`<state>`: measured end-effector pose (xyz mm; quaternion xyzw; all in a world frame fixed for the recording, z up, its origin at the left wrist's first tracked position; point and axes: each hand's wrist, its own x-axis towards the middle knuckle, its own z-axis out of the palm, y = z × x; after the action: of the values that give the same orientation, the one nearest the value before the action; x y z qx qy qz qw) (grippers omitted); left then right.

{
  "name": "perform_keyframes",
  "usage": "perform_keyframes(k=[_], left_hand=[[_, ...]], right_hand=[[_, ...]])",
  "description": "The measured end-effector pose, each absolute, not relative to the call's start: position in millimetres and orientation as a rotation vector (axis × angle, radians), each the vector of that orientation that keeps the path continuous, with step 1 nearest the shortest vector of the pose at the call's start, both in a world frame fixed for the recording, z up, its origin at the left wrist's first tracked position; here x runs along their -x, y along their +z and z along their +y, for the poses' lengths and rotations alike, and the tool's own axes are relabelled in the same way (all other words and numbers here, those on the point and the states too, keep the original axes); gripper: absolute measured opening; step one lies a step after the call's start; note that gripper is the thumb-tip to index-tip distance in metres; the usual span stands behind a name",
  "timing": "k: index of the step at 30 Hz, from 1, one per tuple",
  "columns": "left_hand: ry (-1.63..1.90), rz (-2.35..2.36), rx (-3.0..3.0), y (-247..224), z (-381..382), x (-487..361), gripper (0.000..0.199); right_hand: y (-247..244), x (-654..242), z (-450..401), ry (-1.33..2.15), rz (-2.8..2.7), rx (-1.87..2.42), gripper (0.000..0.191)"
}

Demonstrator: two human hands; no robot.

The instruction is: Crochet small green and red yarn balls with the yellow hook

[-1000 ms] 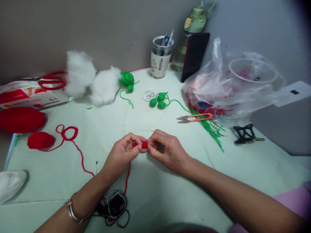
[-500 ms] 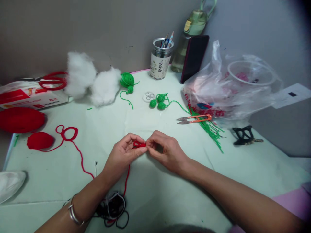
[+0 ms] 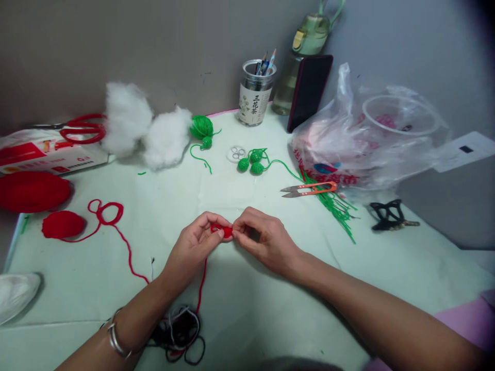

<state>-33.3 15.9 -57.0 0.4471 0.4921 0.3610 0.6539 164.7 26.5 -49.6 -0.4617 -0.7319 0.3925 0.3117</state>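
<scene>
Between my two hands is a small piece of red crochet work (image 3: 227, 233). My left hand (image 3: 197, 238) pinches its left part between thumb and fingers. On its right end, the thumb and fingertips of my right hand (image 3: 265, 234) are closed. A red yarn strand (image 3: 202, 283) hangs down from the left hand. Another stretch of red yarn (image 3: 129, 252) runs from beneath the left forearm to loose loops and a red yarn ball (image 3: 64, 225) at the left. A tangle of black and white yarn (image 3: 181, 330) lies below the left wrist.
Thread snips (image 3: 309, 189) lie beside cut green yarn (image 3: 334, 206) at the right. Small green crocheted balls (image 3: 257, 168), white stuffing (image 3: 168, 139), a pencil jar (image 3: 255, 98), a phone (image 3: 310, 93) and a plastic bag (image 3: 348, 144) stand farther back. A black hair claw (image 3: 389, 216) is far right.
My left thumb has drawn back a little to the left, and more of the red piece shows between the hands. Both hands stay in about the same place.
</scene>
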Motion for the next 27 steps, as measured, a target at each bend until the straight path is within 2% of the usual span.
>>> perform_keyframes(k=[5,9,12,17,27], left_hand=[[0.836,1.127,-1.041,-54.5,14.9,29.7,0.018],[0.876,1.153,-1.057,-54.1,15.2,25.0,0.012],[0.908,1.148,-1.094,-55.0,14.7,23.1,0.008],[0.945,1.187,-1.03,-54.8,14.2,21.8,0.016],[0.997,1.171,-0.976,-47.4,16.5,21.0,0.018]], right_hand=[[-50.0,-164.7,25.5,1.044,-1.922,1.212,0.013],[-51.0,-163.4,24.3,1.023,-1.953,1.19,0.012],[-53.2,-160.1,23.5,0.885,-2.054,1.154,0.012],[-56.5,-156.9,24.7,0.692,-2.1,1.168,0.012],[-49.4,-163.1,25.6,0.78,-1.973,1.293,0.016]])
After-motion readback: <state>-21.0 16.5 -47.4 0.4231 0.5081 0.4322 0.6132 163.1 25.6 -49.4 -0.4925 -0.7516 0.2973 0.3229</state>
